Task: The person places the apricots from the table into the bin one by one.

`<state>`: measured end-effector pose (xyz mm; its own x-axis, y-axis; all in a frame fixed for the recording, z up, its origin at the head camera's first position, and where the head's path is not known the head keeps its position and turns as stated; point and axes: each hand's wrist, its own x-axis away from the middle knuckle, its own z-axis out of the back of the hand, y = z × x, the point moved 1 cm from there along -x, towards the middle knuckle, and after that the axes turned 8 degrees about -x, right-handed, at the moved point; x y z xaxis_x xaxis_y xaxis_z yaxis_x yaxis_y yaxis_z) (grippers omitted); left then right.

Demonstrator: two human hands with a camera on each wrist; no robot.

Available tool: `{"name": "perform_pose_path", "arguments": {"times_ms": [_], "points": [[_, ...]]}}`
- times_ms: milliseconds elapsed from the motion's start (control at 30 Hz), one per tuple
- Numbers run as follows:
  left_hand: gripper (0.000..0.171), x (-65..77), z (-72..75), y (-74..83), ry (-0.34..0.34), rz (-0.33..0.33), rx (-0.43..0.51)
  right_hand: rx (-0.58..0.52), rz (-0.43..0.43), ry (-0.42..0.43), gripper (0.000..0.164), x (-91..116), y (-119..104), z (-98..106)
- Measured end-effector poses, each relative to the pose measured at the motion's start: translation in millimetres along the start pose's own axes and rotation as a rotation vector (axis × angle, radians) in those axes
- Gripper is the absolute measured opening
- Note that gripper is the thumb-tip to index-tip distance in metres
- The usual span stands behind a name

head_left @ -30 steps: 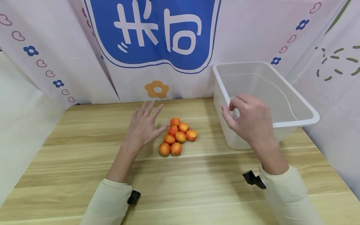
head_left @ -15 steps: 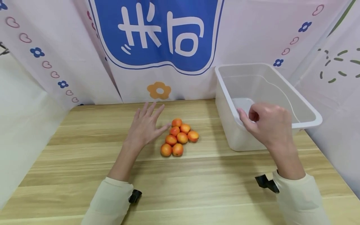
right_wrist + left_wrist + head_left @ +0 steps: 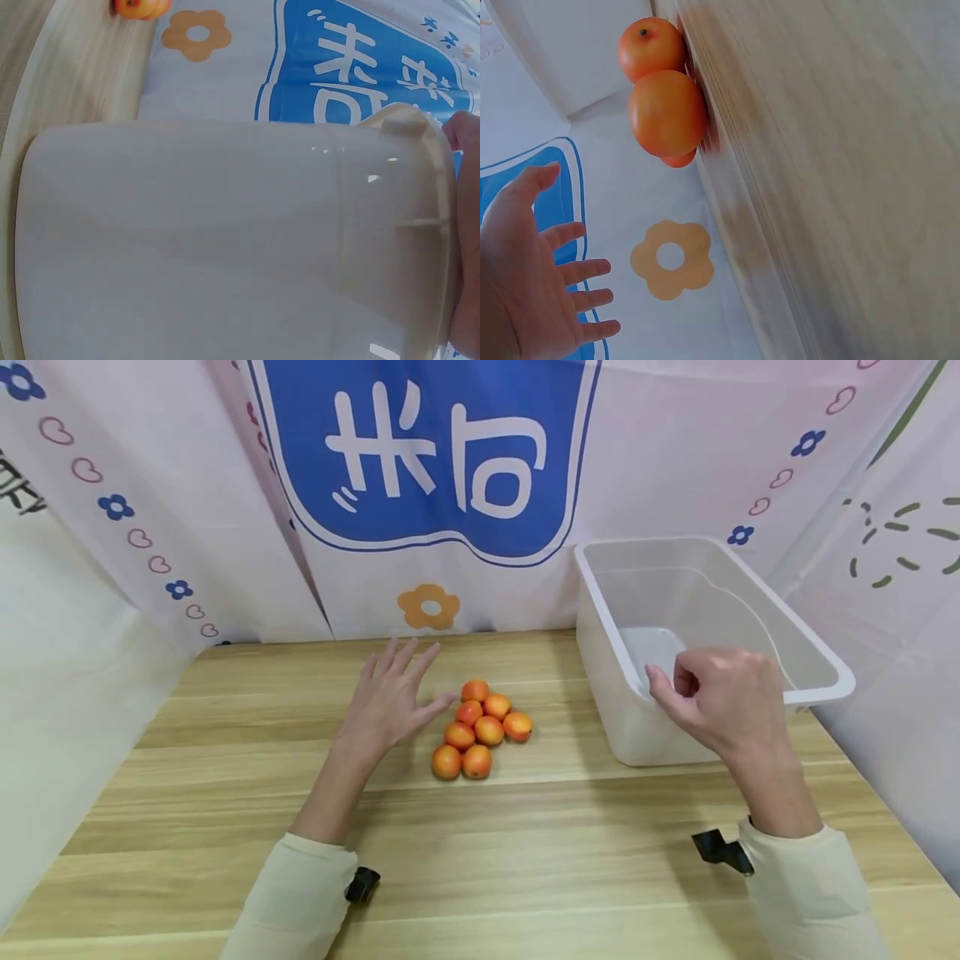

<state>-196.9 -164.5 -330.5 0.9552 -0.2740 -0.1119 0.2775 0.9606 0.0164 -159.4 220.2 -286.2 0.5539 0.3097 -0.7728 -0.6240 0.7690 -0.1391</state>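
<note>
Several small orange-red fruits (image 3: 489, 730) lie close together on the wooden tabletop. My left hand (image 3: 378, 714) is just left of them, its fingers straight and spread and its thumb toward the fruits. In the left wrist view this hand (image 3: 536, 270) holds nothing, with fruits (image 3: 667, 112) beyond it. A white plastic bin (image 3: 611, 693) stands at the right. Over its near rim is my right hand (image 3: 731, 697), fingers curled and thumb held apart. Nothing shows in its grasp, though the palm is hidden. The right wrist view shows this hand (image 3: 469, 247) by the rim, contact unclear.
Behind the table (image 3: 480, 860) hangs a white cloth backdrop (image 3: 652, 443) with a blue emblem (image 3: 420, 460) and an orange flower (image 3: 429, 607). More white cloth borders both sides. The bin's side wall (image 3: 180, 240) fills most of the right wrist view.
Over the last second my right hand has moved rightward along the bin's near side, then nearly stopped. My left hand stays beside the fruits. The head view has shifted slightly.
</note>
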Motion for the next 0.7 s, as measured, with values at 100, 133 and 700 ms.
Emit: {"name": "perform_pose_path", "arguments": {"times_ms": [100,133,700], "points": [[0.079,0.0,-1.1,-1.5,-0.005,0.004,0.004,0.008,0.019,0.001,0.049,1.9,2.0,-1.5],[0.079,0.0,-1.4,-1.9,-0.001,0.003,0.006,0.012,0.024,0.005,0.050,2.4,2.5,-1.8],[0.080,1.8,-6.1,-7.1,0.007,0.000,0.015,0.019,0.096,0.066,0.053,5.0,-2.0,-2.3]]}}
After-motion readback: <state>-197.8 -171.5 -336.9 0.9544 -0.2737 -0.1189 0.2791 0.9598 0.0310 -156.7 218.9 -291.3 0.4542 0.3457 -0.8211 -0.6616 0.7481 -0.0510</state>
